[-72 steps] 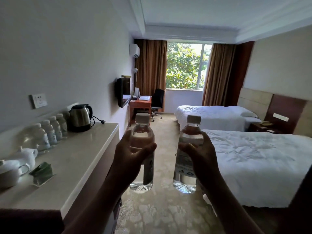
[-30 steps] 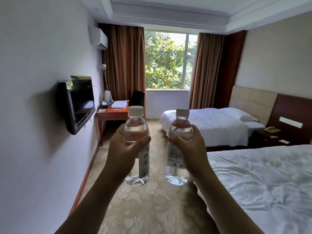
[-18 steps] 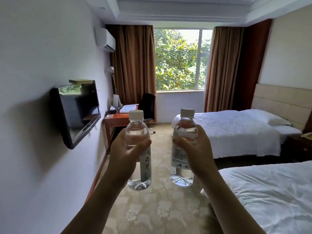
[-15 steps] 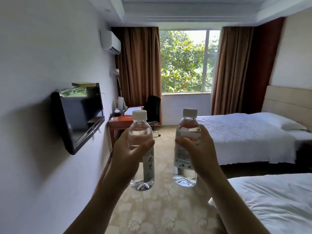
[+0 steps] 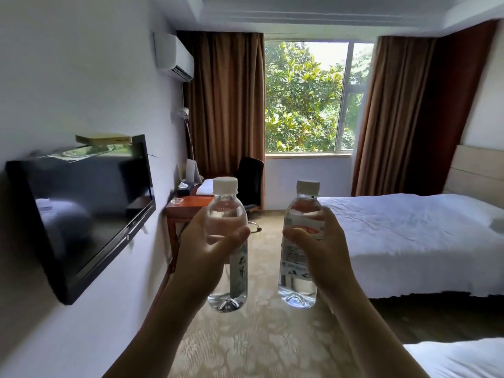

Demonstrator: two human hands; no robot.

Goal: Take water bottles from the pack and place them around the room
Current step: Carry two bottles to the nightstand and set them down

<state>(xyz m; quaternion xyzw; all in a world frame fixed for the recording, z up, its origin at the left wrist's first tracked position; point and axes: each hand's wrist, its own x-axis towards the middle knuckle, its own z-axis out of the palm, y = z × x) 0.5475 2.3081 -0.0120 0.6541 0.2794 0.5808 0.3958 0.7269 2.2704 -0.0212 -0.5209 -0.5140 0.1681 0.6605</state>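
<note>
Your left hand (image 5: 203, 251) is wrapped around one water bottle (image 5: 227, 242), thumb across the front. Your right hand (image 5: 321, 251) grips the second bottle (image 5: 300, 245) the same way — both upright, white caps up, side by side but apart, out over the patterned carpet (image 5: 259, 345). TV (image 5: 81, 211) on the wall to your left, desk (image 5: 188, 204) further ahead, bed (image 5: 409, 236) on your right.

TV (image 5: 81, 214) left wall; desk (image 5: 188, 203) beyond; bed (image 5: 409, 241) right (window (image 5: 308, 96) behind).
</note>
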